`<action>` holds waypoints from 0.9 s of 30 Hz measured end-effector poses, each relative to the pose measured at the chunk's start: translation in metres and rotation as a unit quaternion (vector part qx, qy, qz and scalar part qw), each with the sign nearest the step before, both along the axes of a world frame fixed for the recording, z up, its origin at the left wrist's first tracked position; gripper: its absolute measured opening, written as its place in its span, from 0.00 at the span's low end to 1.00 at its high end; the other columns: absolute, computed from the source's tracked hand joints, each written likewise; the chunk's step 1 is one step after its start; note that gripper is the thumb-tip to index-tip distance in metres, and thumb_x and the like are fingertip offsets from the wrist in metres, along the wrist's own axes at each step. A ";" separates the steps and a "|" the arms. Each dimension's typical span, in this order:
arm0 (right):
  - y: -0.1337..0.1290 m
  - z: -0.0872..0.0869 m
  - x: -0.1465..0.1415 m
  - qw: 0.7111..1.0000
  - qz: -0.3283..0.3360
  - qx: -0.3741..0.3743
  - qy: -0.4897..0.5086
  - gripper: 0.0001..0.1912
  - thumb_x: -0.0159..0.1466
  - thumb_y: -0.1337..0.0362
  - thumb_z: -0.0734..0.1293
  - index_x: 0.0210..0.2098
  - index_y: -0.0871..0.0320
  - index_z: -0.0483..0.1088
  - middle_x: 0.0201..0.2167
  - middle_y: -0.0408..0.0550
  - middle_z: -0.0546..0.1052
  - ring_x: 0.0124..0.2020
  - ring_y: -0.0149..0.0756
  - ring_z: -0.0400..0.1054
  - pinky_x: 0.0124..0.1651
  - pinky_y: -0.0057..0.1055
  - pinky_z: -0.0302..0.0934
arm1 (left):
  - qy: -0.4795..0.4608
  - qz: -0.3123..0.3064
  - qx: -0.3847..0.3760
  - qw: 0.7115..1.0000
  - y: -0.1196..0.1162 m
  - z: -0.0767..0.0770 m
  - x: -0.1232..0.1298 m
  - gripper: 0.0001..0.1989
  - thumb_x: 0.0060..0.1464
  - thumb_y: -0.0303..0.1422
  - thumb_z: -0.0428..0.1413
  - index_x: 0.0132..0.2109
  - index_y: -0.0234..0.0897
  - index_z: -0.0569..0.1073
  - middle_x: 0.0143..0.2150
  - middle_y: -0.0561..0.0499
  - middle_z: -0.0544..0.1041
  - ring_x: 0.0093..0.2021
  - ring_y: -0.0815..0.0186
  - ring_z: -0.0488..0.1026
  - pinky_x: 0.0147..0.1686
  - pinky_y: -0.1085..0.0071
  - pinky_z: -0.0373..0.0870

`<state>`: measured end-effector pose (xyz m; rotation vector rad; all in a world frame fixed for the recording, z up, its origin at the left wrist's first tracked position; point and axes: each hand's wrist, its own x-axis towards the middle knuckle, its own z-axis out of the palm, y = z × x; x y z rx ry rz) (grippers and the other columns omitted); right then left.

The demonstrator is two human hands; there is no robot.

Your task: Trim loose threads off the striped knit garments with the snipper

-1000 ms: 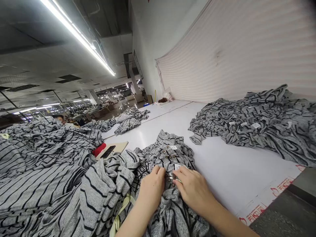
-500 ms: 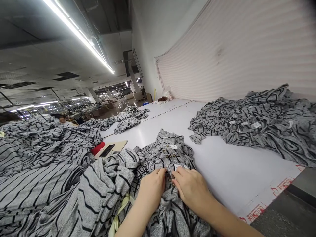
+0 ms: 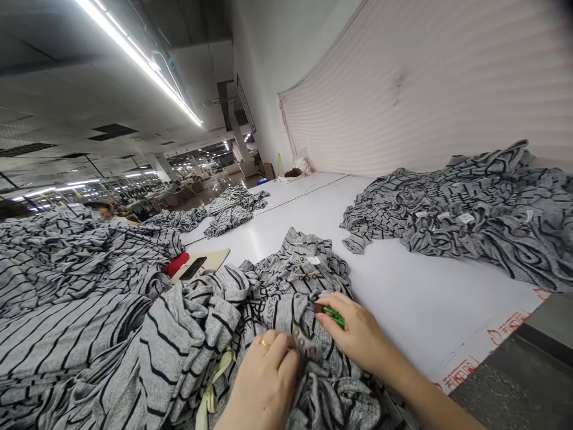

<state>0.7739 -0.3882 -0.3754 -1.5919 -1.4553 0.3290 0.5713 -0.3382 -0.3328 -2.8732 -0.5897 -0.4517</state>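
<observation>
Grey garments with black stripes lie bunched in front of me. My left hand (image 3: pixel 271 370), with a ring on one finger, is closed on a striped garment (image 3: pixel 329 394) beside its row of small buttons; its fingertips are partly hidden. In my right hand (image 3: pixel 356 331) is a pair of green-handled thread snips (image 3: pixel 333 315), tip pointing left just above the cloth. Beyond both hands lies more striped cloth with brass-coloured buttons (image 3: pixel 307 276) and a white label (image 3: pixel 313 260).
A large pile of striped garments (image 3: pixel 67 286) rises on the left, another pile (image 3: pixel 465 221) on the right. A black phone (image 3: pixel 193 268) rests on a notepad (image 3: pixel 217 260) near something red (image 3: pixel 176 264). The white table (image 3: pixel 398 286) ends at the lower right. Behind the left pile is a person (image 3: pixel 105 212).
My right hand has moved slightly up and right from the buttons, and green snips now show in it. My left hand has shifted down and turned, with its knuckles up.
</observation>
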 end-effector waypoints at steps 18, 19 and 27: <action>0.004 -0.001 -0.008 0.965 0.109 -0.040 0.236 0.04 0.60 0.63 0.64 0.32 0.55 0.64 0.31 0.42 0.71 0.37 0.37 0.67 0.41 0.31 0.61 | -0.074 0.209 -0.068 0.973 -0.024 -0.038 0.029 0.08 0.56 0.37 0.55 0.40 0.39 0.66 0.35 0.49 0.75 0.33 0.57 0.75 0.30 0.67 0.68; 0.004 -0.002 -0.008 0.956 0.119 -0.035 0.265 0.04 0.59 0.63 0.64 0.32 0.56 0.64 0.32 0.43 0.71 0.38 0.38 0.67 0.42 0.31 0.61 | -0.110 0.201 -0.040 0.973 -0.025 -0.043 0.034 0.11 0.53 0.37 0.57 0.41 0.39 0.66 0.38 0.46 0.74 0.37 0.55 0.74 0.34 0.64 0.69; -0.005 0.003 -0.010 0.953 0.130 -0.043 0.272 0.05 0.60 0.62 0.65 0.33 0.57 0.66 0.31 0.43 0.73 0.38 0.38 0.68 0.43 0.32 0.62 | -0.233 0.112 -0.023 0.966 -0.017 -0.057 0.036 0.05 0.57 0.24 0.48 0.35 0.38 0.65 0.35 0.47 0.70 0.35 0.61 0.69 0.36 0.66 0.70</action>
